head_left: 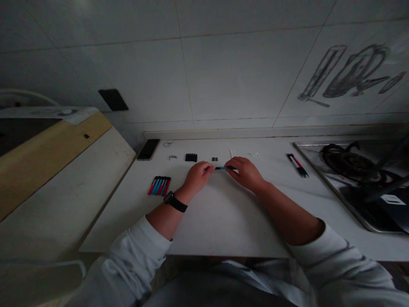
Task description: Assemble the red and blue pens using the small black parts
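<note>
My left hand [197, 176] and my right hand [245, 171] meet over the white counter [223, 217], each pinching one end of a thin blue pen [222, 168] held level between them. A black watch [175, 201] is on my left wrist. A row of several red and blue pen barrels [159, 186] lies to the left of my left hand. Behind my hands lie a black block of parts [191, 157], a small black piece [214, 159], small springs [172, 157] and white pieces [232, 152].
A black phone [148, 149] lies at the counter's back left. A red and black pen [297, 165] lies right of my hands. A gas hob [358, 170] fills the right side. A wooden board [47, 153] slopes at the left. A tiled wall rises behind.
</note>
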Demonstrator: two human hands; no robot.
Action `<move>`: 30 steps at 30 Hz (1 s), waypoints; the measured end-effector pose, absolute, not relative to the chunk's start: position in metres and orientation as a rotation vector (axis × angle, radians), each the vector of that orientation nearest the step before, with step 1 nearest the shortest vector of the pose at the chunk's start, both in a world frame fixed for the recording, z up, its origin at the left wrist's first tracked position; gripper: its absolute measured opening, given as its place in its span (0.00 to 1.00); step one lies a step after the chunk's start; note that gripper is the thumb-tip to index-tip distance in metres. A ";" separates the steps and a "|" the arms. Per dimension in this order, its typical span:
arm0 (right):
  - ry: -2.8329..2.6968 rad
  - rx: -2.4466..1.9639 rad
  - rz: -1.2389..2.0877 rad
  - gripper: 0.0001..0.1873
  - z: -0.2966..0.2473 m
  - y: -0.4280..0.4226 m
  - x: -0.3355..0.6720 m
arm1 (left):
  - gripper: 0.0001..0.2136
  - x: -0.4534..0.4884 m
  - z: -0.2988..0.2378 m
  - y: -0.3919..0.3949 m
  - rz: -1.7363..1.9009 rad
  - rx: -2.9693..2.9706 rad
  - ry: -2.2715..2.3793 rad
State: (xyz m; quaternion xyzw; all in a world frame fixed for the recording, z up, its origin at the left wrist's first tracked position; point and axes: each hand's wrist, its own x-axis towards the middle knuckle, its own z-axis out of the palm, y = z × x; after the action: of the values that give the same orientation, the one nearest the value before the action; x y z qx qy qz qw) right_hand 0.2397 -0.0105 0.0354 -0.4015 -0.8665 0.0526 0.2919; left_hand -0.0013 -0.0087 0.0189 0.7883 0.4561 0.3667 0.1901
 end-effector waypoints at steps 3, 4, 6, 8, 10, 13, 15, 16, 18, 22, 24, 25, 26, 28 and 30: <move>-2.310 -1.053 0.144 0.09 0.037 -0.012 0.239 | 0.14 0.000 0.019 -0.009 0.997 2.212 1.317; -2.312 -1.048 0.147 0.09 0.038 -0.012 0.239 | 0.16 0.000 0.019 -0.009 0.985 2.203 1.328; -2.318 -1.041 0.147 0.09 0.039 -0.013 0.238 | 0.17 0.000 0.019 -0.010 0.972 2.172 1.336; -2.321 -1.030 0.140 0.09 0.040 -0.014 0.238 | 0.19 0.000 0.019 -0.010 0.964 2.131 1.331; -2.318 -1.020 0.130 0.10 0.041 -0.015 0.237 | 0.21 0.000 0.019 -0.011 0.949 2.094 1.336; -2.316 -1.005 0.118 0.10 0.041 -0.015 0.236 | 0.23 -0.001 0.018 -0.011 0.919 2.067 1.356; -2.318 -0.989 0.102 0.11 0.040 -0.015 0.236 | 0.24 -0.001 0.017 -0.011 0.902 2.050 1.360; -2.321 -0.983 0.096 0.11 0.040 -0.015 0.236 | 0.25 -0.001 0.016 -0.010 0.894 2.039 1.361; -2.326 -0.980 0.090 0.11 0.039 -0.014 0.236 | 0.26 -0.001 0.015 -0.010 0.878 2.020 1.362; -2.331 -0.987 0.129 0.10 0.039 -0.015 0.236 | 0.25 0.000 0.013 -0.008 0.898 2.009 1.355; -2.324 -1.004 0.154 0.10 0.040 -0.016 0.236 | 0.20 0.000 0.013 -0.007 0.940 2.039 1.326; -2.320 -1.019 0.159 0.10 0.040 -0.017 0.236 | 0.17 -0.001 0.013 -0.007 0.971 2.062 1.301; -2.320 -1.035 0.161 0.10 0.040 -0.017 0.236 | 0.13 -0.001 0.013 -0.006 1.004 2.085 1.272; -2.323 -1.058 0.155 0.11 0.040 -0.016 0.237 | 0.05 -0.001 0.013 -0.006 1.070 2.115 1.220; -2.321 -1.075 0.146 0.11 0.041 -0.016 0.238 | 0.05 -0.002 0.014 -0.006 1.127 2.103 1.203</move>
State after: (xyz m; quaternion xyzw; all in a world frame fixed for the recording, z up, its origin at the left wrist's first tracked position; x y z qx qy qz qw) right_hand 0.2378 -0.0157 0.0406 -0.4022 -0.8680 0.0546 0.2859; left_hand -0.0019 -0.0060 0.0136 0.7655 0.4377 0.4102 0.2326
